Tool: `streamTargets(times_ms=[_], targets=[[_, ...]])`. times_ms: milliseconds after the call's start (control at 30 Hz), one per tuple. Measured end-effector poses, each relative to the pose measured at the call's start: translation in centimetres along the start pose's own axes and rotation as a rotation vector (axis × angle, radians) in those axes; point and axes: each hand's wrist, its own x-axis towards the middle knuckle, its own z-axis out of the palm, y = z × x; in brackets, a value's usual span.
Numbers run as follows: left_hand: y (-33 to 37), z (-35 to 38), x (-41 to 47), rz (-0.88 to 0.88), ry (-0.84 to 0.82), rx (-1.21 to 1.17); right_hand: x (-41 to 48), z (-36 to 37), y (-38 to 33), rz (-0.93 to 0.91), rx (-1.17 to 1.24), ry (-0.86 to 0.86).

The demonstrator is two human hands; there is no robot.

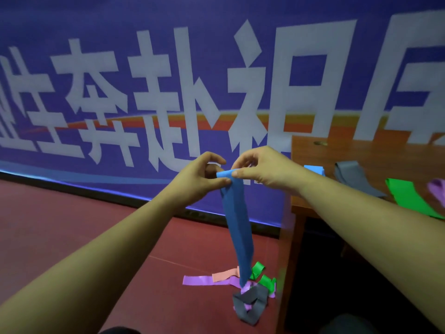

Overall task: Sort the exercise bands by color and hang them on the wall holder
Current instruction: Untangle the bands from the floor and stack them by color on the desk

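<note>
A long blue exercise band (237, 227) hangs straight down from my two hands at the picture's middle. My left hand (202, 175) pinches its top edge from the left, and my right hand (260, 168) pinches the same top edge from the right. The band's lower end reaches a heap of bands on the floor (250, 292), with purple, pink, green and grey ones tangled together. On the wooden table (310, 203) at the right lie a blue band (314, 169), a grey band (354, 175), a green band (407, 196) and a purple band (437, 189). No wall holder is in view.
A large blue banner with white characters (168, 92) covers the wall behind. The floor (60, 225) is dark red. The table's front left corner stands just right of the hanging band.
</note>
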Motion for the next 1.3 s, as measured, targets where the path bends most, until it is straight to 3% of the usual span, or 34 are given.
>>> streamTargets(times_ms=[167, 267, 367, 567, 700, 833, 933, 1200, 1300], targets=[[1.5, 1.6, -0.4, -0.053, -0.082, -0.181, -0.9, -1.9, -2.1, -0.028, 0.121, -0.003], [1.9, 2.9, -0.7, -0.141, -0.202, -0.182, -1.3, -3.4, -3.4, -0.059, 0.252, -0.001], [2.3, 4.0, -0.8, -0.114, -0.208, -0.181, -1.5, -5.0, -4.2, -0.071, 0.362, 0.028], [1.8, 5.9, -0.9, -0.152, -0.32, -0.655, -1.3, -6.7, -4.1, -0.036, 0.492, 0.139], [1.2, 6.5, -1.5, -0.233, -0.435, -0.699, -1.3, -7.1, -3.4, -0.015, 0.571, 0.295], [0.3, 6.9, -1.7, -0.27, -0.358, -0.66, -1.3, -7.2, -2.7, 0.008, 0.604, 0.39], [-0.2, 7.2, -1.6, -0.301, -0.244, -0.768, -1.4, -7.1, -2.4, 0.002, 0.602, 0.378], [-0.1, 6.3, 0.1, -0.244, 0.226, -1.167, -3.0, -4.5, -1.6, 0.05, 0.895, 0.146], [0.7, 5.7, 0.7, -0.2, 0.278, -1.261, -3.5, -1.5, -0.2, 0.148, 0.927, 0.164]])
